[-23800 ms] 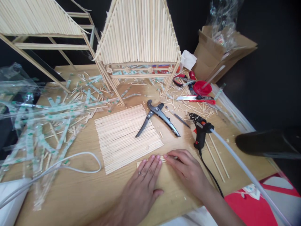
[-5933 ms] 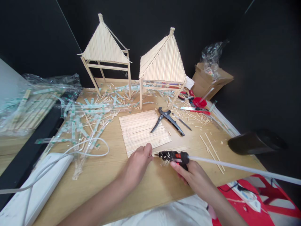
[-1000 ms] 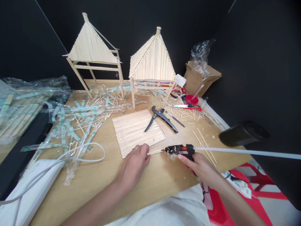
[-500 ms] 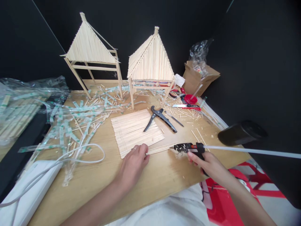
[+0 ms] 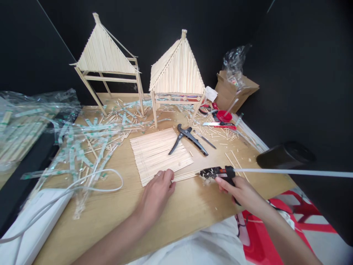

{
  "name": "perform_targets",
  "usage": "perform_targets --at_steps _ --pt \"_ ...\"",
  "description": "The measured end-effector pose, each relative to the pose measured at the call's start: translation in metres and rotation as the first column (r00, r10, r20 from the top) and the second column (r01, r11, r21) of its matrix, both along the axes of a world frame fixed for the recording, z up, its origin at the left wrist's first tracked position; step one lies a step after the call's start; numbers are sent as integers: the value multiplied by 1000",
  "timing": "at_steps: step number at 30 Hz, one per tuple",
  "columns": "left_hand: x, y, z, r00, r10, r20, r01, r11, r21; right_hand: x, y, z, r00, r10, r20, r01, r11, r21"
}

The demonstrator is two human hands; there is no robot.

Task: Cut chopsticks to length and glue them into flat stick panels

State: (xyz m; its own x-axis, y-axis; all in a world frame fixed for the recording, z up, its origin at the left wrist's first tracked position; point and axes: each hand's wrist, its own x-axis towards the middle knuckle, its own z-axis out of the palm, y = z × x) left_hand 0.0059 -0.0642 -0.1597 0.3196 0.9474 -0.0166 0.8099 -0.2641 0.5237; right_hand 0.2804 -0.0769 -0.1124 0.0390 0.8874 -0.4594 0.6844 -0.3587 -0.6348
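My right hand (image 5: 235,189) is wrapped round the handle of a black glue gun (image 5: 217,173), with a long white glue stick (image 5: 292,172) coming out of its back. The gun's tip touches or nearly touches a few thin sticks (image 5: 187,176). My left hand (image 5: 158,191), a ring on one finger, has its fingers closed on the left end of these sticks. Beside it lies a flat panel of wooden sticks (image 5: 154,151), partly under my fingers. Black cutters (image 5: 190,140) rest across the panel's right part.
Two stick-built houses (image 5: 104,51) (image 5: 179,70) stand at the back. Plastic wrappers (image 5: 74,147) and stick offcuts cover the left. A white cable (image 5: 116,170) loops at the left. A cardboard box (image 5: 234,88), a red dish (image 5: 224,116) and a dark cylinder (image 5: 285,155) are at the right.
My right hand and the glue gun have moved a little to the left along the thin sticks. My left hand has hardly moved.
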Motion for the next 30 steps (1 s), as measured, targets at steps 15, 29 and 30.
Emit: perform_targets --at_steps 15,29,30 --pt "0 0 1 1000 6 -11 -6 1000 8 -8 6 1 996 86 5 -86 996 12" --pt "1 0 0 1000 14 -8 -14 1000 7 -26 5 10 990 135 -48 -133 990 40" --pt "1 0 0 1000 12 -7 -12 1000 7 -32 5 11 986 149 -72 -145 988 54"
